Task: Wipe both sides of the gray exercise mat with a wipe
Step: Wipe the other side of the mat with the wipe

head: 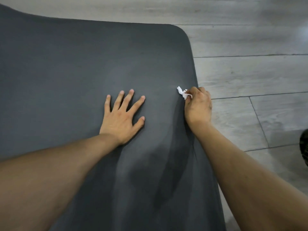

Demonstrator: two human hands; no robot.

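The gray exercise mat (83, 64) lies flat on the floor and fills most of the view, its rounded far right corner showing. My left hand (122, 116) rests palm down on the mat's middle with the fingers spread. My right hand (198, 105) sits at the mat's right edge, fingers curled around a small crumpled white wipe (182, 92) that pokes out on the left of the fist and touches the mat. Darker damp streaks (160, 172) run down the mat between my two forearms.
Light gray wood-plank floor (250, 72) surrounds the mat at the far side and on the right. A dark object (304, 145) is cut off by the right edge of the frame.
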